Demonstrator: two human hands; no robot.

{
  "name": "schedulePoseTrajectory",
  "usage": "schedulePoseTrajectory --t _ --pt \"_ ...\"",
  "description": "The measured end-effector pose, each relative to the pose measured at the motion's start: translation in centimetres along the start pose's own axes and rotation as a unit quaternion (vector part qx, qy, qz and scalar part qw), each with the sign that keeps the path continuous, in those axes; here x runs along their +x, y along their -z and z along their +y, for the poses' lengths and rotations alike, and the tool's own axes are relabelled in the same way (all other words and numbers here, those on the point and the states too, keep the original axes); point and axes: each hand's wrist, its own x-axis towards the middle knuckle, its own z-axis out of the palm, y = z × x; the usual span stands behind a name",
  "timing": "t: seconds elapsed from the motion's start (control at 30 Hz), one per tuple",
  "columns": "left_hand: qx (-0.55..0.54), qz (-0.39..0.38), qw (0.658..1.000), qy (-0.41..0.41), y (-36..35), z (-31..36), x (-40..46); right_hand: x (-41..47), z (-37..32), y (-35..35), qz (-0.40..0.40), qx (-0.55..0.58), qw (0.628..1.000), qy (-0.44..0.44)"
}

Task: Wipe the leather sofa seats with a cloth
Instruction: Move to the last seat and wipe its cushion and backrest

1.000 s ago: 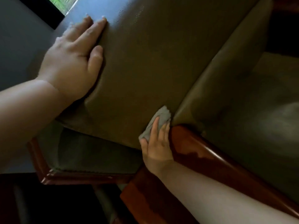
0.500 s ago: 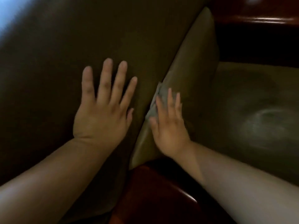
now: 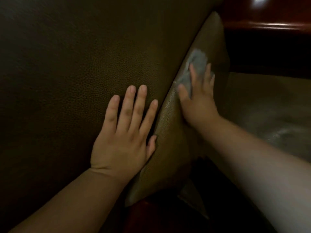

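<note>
One hand steadies the cushion while the other wipes its side.

Left hand (image 3: 123, 138), fingers straight, lies flat on the big cushion (image 3: 80, 68), probably steadying it; right hand (image 3: 198, 101), fingers straight, presses the grey cloth (image 3: 196, 64) at upper right.

Dim, warm low-light frame with the leather cushion (image 3: 84, 73) falling to near-black at left and top, a glare streak on the glossy wood rail (image 3: 269, 25) top right, motion blur on the cloth (image 3: 196, 64) and right hand (image 3: 196, 105), left hand (image 3: 124, 137) sharp.
</note>
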Motion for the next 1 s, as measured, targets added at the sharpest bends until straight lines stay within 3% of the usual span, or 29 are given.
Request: schedulePoseTrajectory --t 0.1,0.23,0.33,0.5,0.57,0.67,0.8,0.9,1.0 --pt "-0.014 0.000 1.000 0.005 -0.2 0.1 0.1 1.9 -1.6 0.5 0.017 -0.012 1.000 -0.011" --pt "-0.017 -0.003 1.000 0.004 -0.3 0.0 0.3 -7.9 -1.7 -1.5 -0.044 -0.037 0.995 0.084" --pt "-0.024 -0.006 1.000 0.000 -0.6 0.2 0.3 -6.2 -0.1 -0.4 -0.066 -0.100 0.985 0.123" --pt "-0.016 -0.003 1.000 -0.004 -0.8 0.3 0.3 1.6 -1.1 0.4 0.023 -0.126 0.989 0.078" --pt "-0.027 -0.006 1.000 -0.006 -0.8 0.3 0.2 -1.9 -1.6 -0.6 0.000 -0.116 0.991 0.068" --pt "-0.050 -0.006 0.999 -0.003 -0.7 0.3 0.3 -8.1 -1.6 -0.6 -0.078 -0.103 0.984 0.119" --pt "-0.045 -0.010 0.999 -0.001 -0.5 0.4 0.5 -0.1 0.5 1.3 -0.024 -0.180 0.979 0.095" --pt "-0.046 -0.021 0.999 -0.008 -0.4 0.2 0.5 7.1 -0.1 3.6 -0.018 -0.097 0.995 0.031" --pt "-0.072 -0.030 0.997 0.000 0.6 0.9 0.7 4.2 -1.2 2.7 -0.025 -0.064 0.997 0.026"
